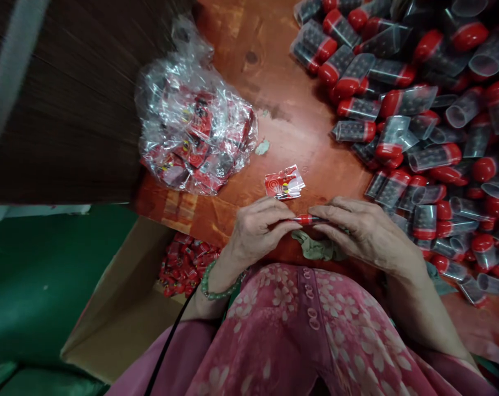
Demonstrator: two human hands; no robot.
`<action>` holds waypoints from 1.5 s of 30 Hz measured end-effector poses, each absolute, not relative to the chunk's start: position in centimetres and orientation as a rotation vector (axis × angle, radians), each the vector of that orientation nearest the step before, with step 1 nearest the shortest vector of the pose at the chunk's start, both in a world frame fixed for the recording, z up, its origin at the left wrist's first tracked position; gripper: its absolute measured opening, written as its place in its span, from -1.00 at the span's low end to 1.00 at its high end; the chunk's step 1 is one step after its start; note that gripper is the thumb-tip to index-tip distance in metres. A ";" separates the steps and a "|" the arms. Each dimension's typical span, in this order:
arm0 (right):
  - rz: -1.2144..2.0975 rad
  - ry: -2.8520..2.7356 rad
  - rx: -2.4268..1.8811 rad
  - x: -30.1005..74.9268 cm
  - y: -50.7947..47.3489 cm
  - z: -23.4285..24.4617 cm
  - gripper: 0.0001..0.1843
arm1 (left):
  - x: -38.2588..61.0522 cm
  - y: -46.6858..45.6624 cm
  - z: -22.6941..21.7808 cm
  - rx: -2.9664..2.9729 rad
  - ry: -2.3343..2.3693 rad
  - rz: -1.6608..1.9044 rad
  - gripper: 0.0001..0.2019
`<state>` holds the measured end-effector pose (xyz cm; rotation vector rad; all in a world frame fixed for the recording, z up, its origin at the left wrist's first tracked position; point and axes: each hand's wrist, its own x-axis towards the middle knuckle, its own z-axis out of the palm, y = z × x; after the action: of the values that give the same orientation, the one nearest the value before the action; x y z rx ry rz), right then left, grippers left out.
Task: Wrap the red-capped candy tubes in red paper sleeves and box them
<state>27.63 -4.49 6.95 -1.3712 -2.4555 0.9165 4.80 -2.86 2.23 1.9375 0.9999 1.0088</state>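
Observation:
Both my hands meet at the near edge of a red-brown wooden table point(274, 110). My left hand point(258, 231) and my right hand point(362, 231) pinch a small red item point(307, 220) between their fingertips, one hand at each end. Just beyond them lies a small red-and-white printed packet point(284, 184) in clear wrap. A green bead bracelet point(216, 289) circles my left wrist. A crumpled greenish cloth point(317, 247) lies under my hands.
A large heap of clear tubes with red caps point(418, 121) covers the right of the table. A clear plastic bag of red packets point(195, 132) sits at the left. Below the table edge, a cardboard box point(126, 313) holds several finished red packets point(183, 267).

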 end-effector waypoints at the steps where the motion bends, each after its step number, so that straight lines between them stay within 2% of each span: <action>1: 0.938 -2.481 -1.373 27.6 -4.4 7.0 -0.65 | 4.8 -2.9 2.0 1.918 0.993 1.002 -0.90; 13: 1.152 -2.607 -1.316 27.8 -3.3 6.8 -0.75 | 4.9 -3.2 0.5 1.835 0.946 0.804 -0.84; 18: 1.264 -2.522 -1.315 27.5 -2.7 6.7 -0.81 | 5.0 -2.9 0.7 1.744 0.869 0.762 -0.88; 23: 1.630 -2.236 -1.169 28.0 -2.2 5.8 -0.76 | 5.3 -2.7 0.9 1.611 0.840 0.747 -0.89; 29: 1.395 -2.366 -1.325 27.8 -2.5 5.9 -0.81 | 6.0 -3.1 0.5 1.665 0.925 0.726 -0.89; 37: 1.470 -2.023 -1.339 27.5 -3.8 4.6 -0.67 | 5.6 -2.4 1.4 1.656 0.971 0.671 -0.85; 39: 1.476 -1.935 -1.319 27.3 -4.3 4.4 -0.69 | 5.1 -2.2 1.3 1.506 1.017 0.689 -0.76; 43: 1.496 -1.602 -1.350 26.8 -5.0 3.5 -0.66 | 4.5 -2.7 0.8 1.116 0.982 0.887 -0.28; 45: 1.506 -1.447 -1.337 26.3 -5.2 2.9 -0.65 | 4.9 -3.3 0.6 0.986 0.941 0.924 -0.22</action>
<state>26.29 -5.21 2.85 -1.3365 -1.4469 1.5055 4.93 -3.33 0.56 0.9861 0.9406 0.9238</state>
